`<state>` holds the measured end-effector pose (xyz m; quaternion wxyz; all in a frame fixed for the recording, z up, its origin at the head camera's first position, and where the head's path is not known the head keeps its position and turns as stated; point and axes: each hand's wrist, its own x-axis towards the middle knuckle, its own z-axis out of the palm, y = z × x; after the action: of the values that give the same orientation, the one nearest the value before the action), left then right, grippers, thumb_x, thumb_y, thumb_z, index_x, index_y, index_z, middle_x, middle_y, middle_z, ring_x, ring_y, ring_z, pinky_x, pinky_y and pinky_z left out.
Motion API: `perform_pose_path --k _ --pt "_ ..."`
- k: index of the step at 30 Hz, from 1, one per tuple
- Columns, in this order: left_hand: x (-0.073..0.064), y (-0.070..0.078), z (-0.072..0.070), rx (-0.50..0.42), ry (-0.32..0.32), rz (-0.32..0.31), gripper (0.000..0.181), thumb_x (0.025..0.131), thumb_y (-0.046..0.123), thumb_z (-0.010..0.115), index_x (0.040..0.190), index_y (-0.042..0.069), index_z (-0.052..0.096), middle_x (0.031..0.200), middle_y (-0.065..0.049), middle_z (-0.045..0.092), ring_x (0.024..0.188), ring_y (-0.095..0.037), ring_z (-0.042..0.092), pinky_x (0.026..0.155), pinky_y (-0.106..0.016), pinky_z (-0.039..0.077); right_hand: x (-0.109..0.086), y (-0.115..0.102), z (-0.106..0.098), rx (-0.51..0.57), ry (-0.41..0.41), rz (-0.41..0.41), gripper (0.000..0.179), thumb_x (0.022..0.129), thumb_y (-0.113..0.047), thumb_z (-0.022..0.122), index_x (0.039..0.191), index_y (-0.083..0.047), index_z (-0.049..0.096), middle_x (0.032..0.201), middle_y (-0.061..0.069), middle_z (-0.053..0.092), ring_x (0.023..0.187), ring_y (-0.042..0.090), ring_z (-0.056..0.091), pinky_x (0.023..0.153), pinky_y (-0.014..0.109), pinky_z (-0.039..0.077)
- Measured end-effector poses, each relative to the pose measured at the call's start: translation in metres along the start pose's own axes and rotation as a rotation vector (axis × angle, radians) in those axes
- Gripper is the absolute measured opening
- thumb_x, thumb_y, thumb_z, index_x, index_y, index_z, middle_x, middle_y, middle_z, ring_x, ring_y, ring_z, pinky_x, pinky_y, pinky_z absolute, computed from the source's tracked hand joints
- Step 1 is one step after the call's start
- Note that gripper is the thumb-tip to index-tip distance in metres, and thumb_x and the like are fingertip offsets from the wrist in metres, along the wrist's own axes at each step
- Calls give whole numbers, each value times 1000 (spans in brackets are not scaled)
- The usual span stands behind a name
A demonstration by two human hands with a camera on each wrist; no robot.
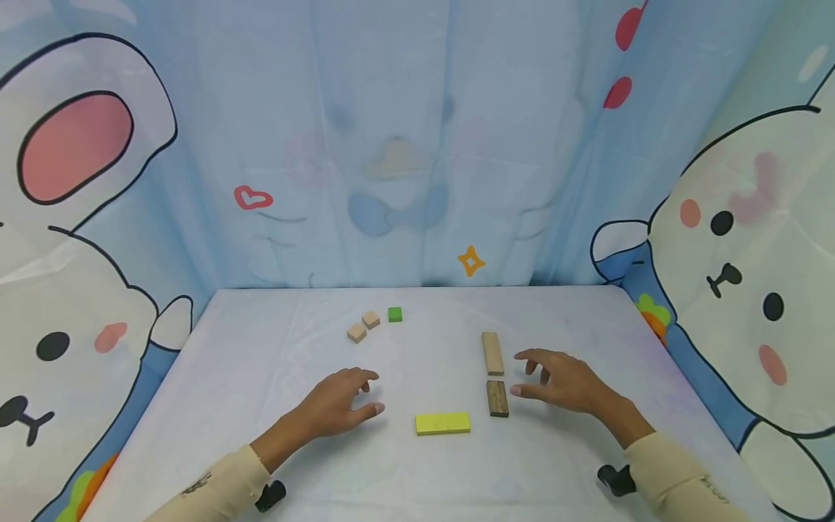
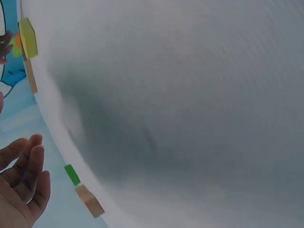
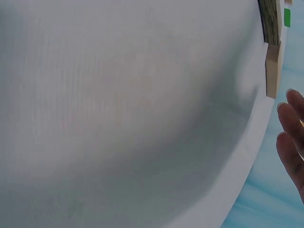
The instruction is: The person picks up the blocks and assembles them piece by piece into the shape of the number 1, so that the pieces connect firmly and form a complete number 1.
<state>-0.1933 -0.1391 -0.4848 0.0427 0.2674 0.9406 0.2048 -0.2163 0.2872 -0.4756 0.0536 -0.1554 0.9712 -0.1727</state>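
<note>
My left hand (image 1: pixel 335 402) hovers over the table's left half, fingers loosely bent and holding nothing. To its right lies a yellow block (image 1: pixel 443 423), long and flat. My right hand (image 1: pixel 561 380) is just right of two wooden blocks, thumb and fingers apart with nothing between them. The nearer of these is a dark brown block (image 1: pixel 498 399); behind it, almost end to end, lies a longer light wood block (image 1: pixel 492 354). Farther back, a green cube (image 1: pixel 395 314) sits beside two small natural wood cubes, one cube (image 1: pixel 370 320) behind the other cube (image 1: pixel 356 333).
A white cloth covers the table (image 1: pixel 293 312). Behind it hangs a light blue curtain (image 1: pixel 391 87) with cartoon prints, which also runs along both sides. A dark strap-like piece sits under each wrist.
</note>
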Motion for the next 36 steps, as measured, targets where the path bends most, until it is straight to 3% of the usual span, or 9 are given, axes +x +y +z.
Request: perform_pose_path --k 13,20,26,36 --pt "12 22 23 14 -79 59 52 94 49 65 132 13 61 109 4 67 98 -11 56 86 -31 51 2 -10 19 -28 -59 -62 79 74 -68 76 133 -17 62 99 -6 65 75 8 50 61 28 42" --pt "18 35 34 36 -80 125 49 93 44 70 128 11 63 103 4 66 87 -6 50 74 -22 45 4 -18 21 -45 -101 -68 84 71 -70 77 133 -16 62 98 -7 65 72 8 48 62 28 41" --pt "24 44 41 64 -107 111 48 91 42 72 127 13 64 98 7 64 83 -4 47 69 -19 42 5 -22 23 -66 -123 -73 85 70 -67 80 134 -16 61 99 -9 64 75 7 47 63 28 40" --pt "33 54 48 117 -160 118 52 89 46 73 129 14 64 97 10 63 84 -3 48 72 -20 44 5 -24 28 -73 -126 -57 85 68 -66 82 133 -15 62 100 -9 63 75 8 47 64 29 39"
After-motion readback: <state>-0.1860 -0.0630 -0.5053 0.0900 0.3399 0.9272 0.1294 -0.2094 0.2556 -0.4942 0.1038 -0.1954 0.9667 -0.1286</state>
